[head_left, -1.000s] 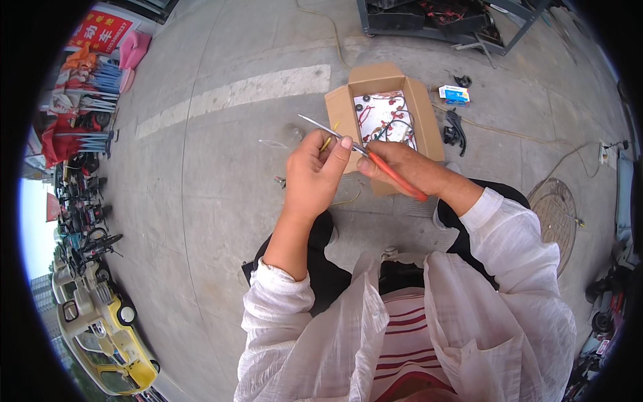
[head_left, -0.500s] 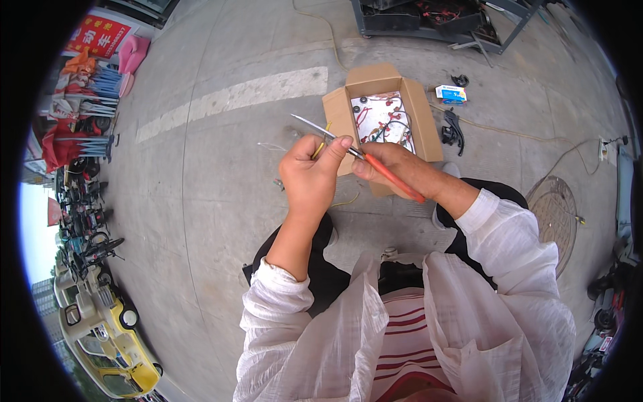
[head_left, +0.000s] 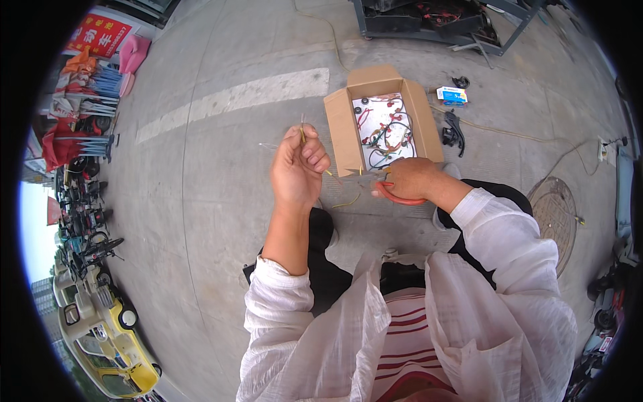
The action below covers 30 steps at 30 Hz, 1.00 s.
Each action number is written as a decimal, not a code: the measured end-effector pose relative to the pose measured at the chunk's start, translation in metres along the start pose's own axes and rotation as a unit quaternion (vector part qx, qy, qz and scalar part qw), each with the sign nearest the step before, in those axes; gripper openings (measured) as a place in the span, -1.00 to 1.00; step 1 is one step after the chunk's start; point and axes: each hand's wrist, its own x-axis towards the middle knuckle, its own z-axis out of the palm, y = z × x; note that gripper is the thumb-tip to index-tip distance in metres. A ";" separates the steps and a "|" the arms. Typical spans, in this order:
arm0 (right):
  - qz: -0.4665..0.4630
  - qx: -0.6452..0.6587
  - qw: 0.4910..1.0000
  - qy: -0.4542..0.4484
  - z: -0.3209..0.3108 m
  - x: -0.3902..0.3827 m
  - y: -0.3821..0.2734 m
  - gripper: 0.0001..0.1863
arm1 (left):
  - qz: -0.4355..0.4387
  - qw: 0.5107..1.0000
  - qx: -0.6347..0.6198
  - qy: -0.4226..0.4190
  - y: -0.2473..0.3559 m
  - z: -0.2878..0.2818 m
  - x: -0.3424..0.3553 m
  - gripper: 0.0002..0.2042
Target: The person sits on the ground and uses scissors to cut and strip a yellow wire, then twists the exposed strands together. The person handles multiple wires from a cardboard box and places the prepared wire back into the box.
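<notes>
My left hand [head_left: 297, 167] is raised left of the cardboard box, fingers closed round a short yellow wire [head_left: 303, 133]. Thin pale ends of the wire stick up past the thumb; a bit of yellow shows below the little finger. Just off the box's near edge, my right hand [head_left: 410, 179] grips scissors with orange handles [head_left: 404, 200]. Their grey blades point left and are partly blurred. In the open cardboard box [head_left: 343, 137], a white sheet [head_left: 379, 120] lies under several loose red, green and black wires with small connectors.
A blue-and-white small box [head_left: 452, 95] and black lever parts [head_left: 453, 130] lie right of the cardboard box. A cable [head_left: 509, 133] runs across the concrete. At the far side stands a metal cart [head_left: 429, 27]. A yellow wire scrap [head_left: 347, 202] lies near my feet.
My hands have moved apart. The right has drawn the scissors back right and down, away from the wire. The left has turned, its curled fingers now showing, and holds the wire more upright.
</notes>
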 end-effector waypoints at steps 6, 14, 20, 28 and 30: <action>-0.021 -0.231 0.967 -0.110 0.077 0.029 0.013 -0.47 | 0.021 0.998 -0.043 0.035 0.005 -0.003 0.009 -0.81; -0.185 0.239 0.942 0.143 0.023 0.012 -0.029 -0.54 | 0.061 0.994 -0.074 0.058 0.002 -0.011 0.011 -0.81; -0.225 0.555 0.776 0.200 -0.021 -0.002 -0.049 -0.69 | 0.075 0.996 -0.037 0.039 -0.009 0.003 0.013 -0.78; -0.191 0.454 0.830 0.261 -0.031 -0.009 -0.043 -0.89 | 0.099 0.987 0.087 0.095 -0.013 0.004 0.016 -0.74; -0.197 0.438 0.837 0.262 -0.034 -0.013 -0.037 -0.90 | 0.117 0.968 0.160 0.157 -0.015 0.006 0.018 -0.73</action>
